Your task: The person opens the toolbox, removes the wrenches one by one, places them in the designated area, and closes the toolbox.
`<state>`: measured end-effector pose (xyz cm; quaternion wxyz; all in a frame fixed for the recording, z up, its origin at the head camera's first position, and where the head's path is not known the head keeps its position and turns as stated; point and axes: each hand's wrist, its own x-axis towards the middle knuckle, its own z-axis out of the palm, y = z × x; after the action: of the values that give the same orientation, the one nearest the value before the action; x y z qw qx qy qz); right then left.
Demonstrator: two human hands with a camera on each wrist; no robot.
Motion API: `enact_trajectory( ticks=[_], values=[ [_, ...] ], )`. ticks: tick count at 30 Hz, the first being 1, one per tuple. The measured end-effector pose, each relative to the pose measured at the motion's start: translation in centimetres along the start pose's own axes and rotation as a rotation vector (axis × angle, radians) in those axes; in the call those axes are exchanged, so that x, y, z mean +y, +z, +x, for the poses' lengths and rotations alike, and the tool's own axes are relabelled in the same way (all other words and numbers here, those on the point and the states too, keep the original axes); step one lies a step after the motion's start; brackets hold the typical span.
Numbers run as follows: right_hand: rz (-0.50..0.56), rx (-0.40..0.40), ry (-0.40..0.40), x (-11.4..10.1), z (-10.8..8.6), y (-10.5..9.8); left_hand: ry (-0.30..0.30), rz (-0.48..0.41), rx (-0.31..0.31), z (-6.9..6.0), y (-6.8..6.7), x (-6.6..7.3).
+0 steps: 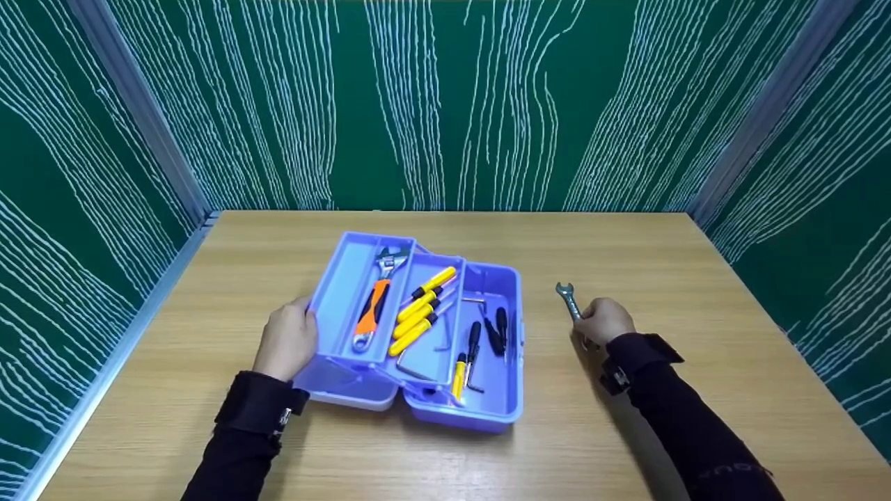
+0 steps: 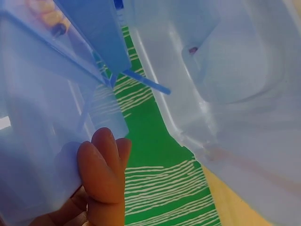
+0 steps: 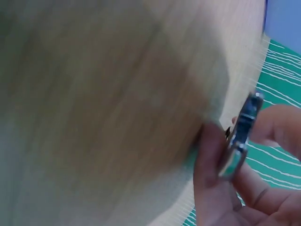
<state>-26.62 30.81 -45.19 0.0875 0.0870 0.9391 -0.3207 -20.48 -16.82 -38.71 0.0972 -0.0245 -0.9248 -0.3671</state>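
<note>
A blue-purple plastic toolbox (image 1: 515, 299) stands unfolded on the table. My left hand (image 1: 287, 339) grips the outer edge of its upper left tray (image 1: 334, 299); in the left wrist view, bent fingers (image 2: 103, 165) press against the translucent plastic. That tray holds an adjustable wrench (image 1: 374, 306) with an orange and black handle. Several yellow-handled screwdrivers (image 1: 412, 325) and hex keys lie in the middle tray. Right of the box, my right hand (image 1: 607, 321) pinches a small silver open-end wrench (image 1: 569, 300) just above the table. Between thumb and fingers, the wrench (image 3: 242, 127) also shows in the right wrist view.
Black-handled screwdrivers (image 1: 474, 339), a yellow-handled tool (image 1: 459, 376) and hex keys lie in the deep right compartment. The wooden table (image 1: 696, 278) meets green, white-streaked walls (image 1: 480, 104) at the back and sides.
</note>
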Motion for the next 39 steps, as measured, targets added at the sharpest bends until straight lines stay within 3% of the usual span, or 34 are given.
enact_trajectory(
  ticks=[6, 17, 21, 28, 34, 39],
  values=[
    [-0.075, -0.037, 0.009, -0.2, 0.0, -0.1, -0.01, 0.009, -0.004, 0.0, -0.1, 0.1],
    [-0.066, -0.033, -0.027, -0.3, -0.1, -0.2, 0.012, 0.026, 0.013, 0.0, 0.0, -0.1],
    [-0.004, -0.001, -0.018, -0.4, -0.1, -0.2, 0.004, 0.02, 0.009, 0.0, 0.0, 0.0],
    [0.095, 0.159, -0.159, -2.5, -1.4, 0.1, 0.003, 0.011, 0.008, -0.1, 0.1, 0.0],
    [0.273, 0.12, -0.244, -4.6, -2.9, 1.6, -0.001, 0.008, 0.004, -0.1, 0.1, 0.0],
    [0.364, 0.043, -0.232, -6.0, -4.2, 3.4, 0.011, 0.016, 0.013, -0.1, 0.1, 0.0]
  ],
)
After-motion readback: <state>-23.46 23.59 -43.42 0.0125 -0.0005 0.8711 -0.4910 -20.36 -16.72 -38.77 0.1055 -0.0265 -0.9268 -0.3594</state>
